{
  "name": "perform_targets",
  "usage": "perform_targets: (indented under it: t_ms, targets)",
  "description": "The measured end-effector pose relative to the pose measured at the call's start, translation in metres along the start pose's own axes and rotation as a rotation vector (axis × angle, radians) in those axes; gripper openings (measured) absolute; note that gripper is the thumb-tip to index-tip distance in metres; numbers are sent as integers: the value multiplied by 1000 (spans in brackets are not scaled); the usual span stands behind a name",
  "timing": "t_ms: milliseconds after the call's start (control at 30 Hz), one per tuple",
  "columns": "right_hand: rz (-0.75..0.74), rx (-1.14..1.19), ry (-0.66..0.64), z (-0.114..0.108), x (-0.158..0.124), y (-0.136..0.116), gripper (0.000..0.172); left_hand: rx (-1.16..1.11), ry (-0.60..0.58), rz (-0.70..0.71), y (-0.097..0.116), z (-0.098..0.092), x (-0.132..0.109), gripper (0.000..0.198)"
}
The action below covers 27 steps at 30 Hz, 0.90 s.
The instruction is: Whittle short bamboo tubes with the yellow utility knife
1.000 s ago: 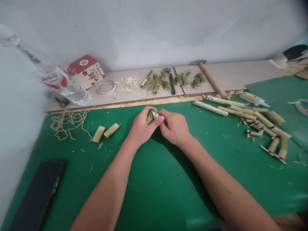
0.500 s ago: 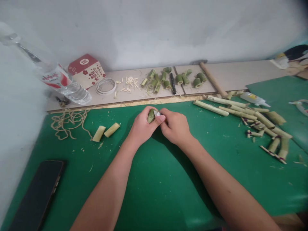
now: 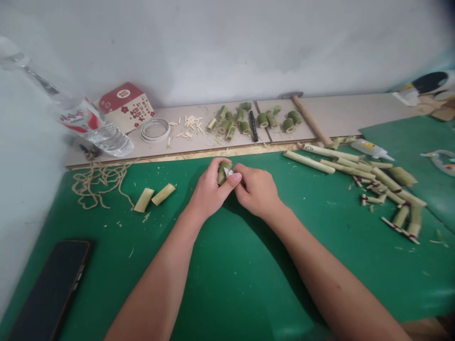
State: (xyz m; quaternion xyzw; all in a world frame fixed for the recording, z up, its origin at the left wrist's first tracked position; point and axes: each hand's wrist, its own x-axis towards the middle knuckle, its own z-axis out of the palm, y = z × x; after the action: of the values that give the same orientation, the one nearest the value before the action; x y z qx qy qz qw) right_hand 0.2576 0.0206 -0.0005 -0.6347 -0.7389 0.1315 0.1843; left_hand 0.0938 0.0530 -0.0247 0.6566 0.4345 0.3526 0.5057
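My left hand (image 3: 209,192) is closed round a short green bamboo piece (image 3: 222,176) above the green mat. Against that piece lies the silvery blade of a knife (image 3: 228,172). My right hand (image 3: 259,190) is closed on the knife, whose handle is hidden in my fist. The tip of my left thumb presses near the blade, close to my right fingers. Two split bamboo pieces (image 3: 144,200) lie on the mat to the left of my hands.
Along the back ledge stand a water bottle (image 3: 88,118), a red-and-cream box (image 3: 126,106), tape (image 3: 155,130), cut bamboo sections (image 3: 223,126), a black marker (image 3: 253,126) and a hammer (image 3: 313,122). Twine (image 3: 101,184) and a phone (image 3: 51,289) are left; bamboo sticks (image 3: 309,162) and a glue bottle (image 3: 372,148) right.
The bamboo piece has turned slightly in my left hand, and the blade now sits at a different angle on it. Both hands keep their grip; the whole view has shifted a little.
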Motion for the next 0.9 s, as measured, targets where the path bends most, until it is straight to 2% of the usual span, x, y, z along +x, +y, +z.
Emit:
perform_targets:
  t_ms: [333,900]
  targets:
    - [-16,18,-74,-4,0,-2,25,-52,-33,36,0,-2,-1,42]
    - [30,-7,-9,0,1,1,24,-5,-3,18,-4,-1,3,46]
